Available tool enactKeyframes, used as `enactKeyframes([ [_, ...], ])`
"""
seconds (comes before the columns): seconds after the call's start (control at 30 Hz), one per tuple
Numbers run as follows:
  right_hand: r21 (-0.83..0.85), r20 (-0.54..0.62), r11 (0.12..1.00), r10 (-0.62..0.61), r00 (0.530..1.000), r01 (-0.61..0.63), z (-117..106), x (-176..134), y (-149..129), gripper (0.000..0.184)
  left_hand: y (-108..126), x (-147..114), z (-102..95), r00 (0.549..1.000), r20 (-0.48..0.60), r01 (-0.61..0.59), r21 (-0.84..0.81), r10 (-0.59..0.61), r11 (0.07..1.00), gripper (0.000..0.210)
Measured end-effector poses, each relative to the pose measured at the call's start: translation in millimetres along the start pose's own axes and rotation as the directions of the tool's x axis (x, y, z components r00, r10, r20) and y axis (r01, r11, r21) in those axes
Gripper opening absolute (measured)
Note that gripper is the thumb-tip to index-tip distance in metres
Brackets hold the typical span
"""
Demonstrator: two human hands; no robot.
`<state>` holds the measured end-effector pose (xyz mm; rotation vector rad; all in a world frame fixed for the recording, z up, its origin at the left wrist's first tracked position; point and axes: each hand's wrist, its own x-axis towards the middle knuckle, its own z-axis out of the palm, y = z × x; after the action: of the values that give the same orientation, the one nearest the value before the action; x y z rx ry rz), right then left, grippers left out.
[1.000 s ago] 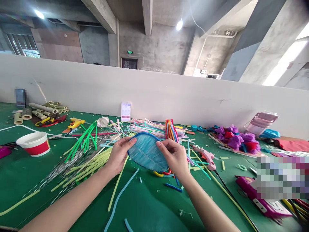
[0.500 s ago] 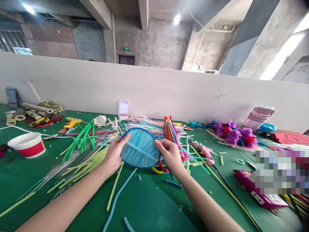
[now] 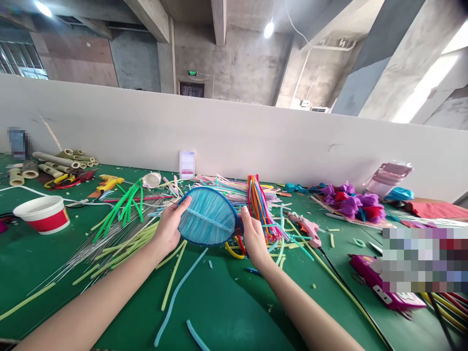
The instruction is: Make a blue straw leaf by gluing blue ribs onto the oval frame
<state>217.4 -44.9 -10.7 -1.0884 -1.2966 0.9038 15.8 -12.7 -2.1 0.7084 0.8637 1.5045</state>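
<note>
A flat blue leaf-shaped panel with a dark blue rim and a pale fuzzy rib across it is held up over the table. My left hand pinches its left edge, thumb on the front face. At the opposite edge, my right hand is closed on the rim, thumb upward; its other fingers are partly hidden. Behind the right hand lies a bundle of red, orange and purple pipe cleaners. Below the panel a long light blue strip and a shorter blue piece rest on the green table.
Left are a paper cup, a yellow glue gun, green strips, thin wires and bamboo tubes. Right are a pink glue gun with a black cord, purple flowers and a magenta case. A white partition stands behind.
The panel has shifted slightly left and up and turned a little, its rib now less steep. My right thumb has moved from the panel's front face to its edge, pointing upward.
</note>
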Motion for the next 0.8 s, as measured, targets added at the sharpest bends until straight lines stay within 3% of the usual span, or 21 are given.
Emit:
enactKeyframes([
  [0.27, 0.020, -0.011, 1.000, -0.009, 1.000, 0.009, 0, 0, 8, 0.053, -2, 4, -2.6, 0.998, -0.061, -0.008, -0.021, 0.007, 1.000, 0.039],
  [0.57, 0.130, 0.062, 0.991, 0.031, 0.998, -0.039, 7, -2, 2, 0.044, -2, 3, -1.6, 0.998, -0.064, -0.031, -0.042, 0.028, 0.999, 0.038],
  [0.63, 0.198, 0.022, 0.978, 0.060, 0.998, -0.063, 6, -1, 1, 0.041, 0, 1, -0.9, 1.000, -0.001, -0.024, -0.039, 0.024, 0.999, 0.039],
  [0.7, 0.289, -0.051, 0.955, 0.090, 0.995, -0.071, 1, 4, 1, 0.039, 1, -2, -0.9, 0.990, 0.138, -0.022, -0.023, 0.025, 0.999, 0.038],
  [0.8, 0.435, -0.156, 0.898, 0.145, 0.977, -0.064, -15, 17, -1, 0.039, -1, -6, -1.0, 0.914, 0.404, -0.040, 0.045, 0.018, 0.998, 0.038],
])
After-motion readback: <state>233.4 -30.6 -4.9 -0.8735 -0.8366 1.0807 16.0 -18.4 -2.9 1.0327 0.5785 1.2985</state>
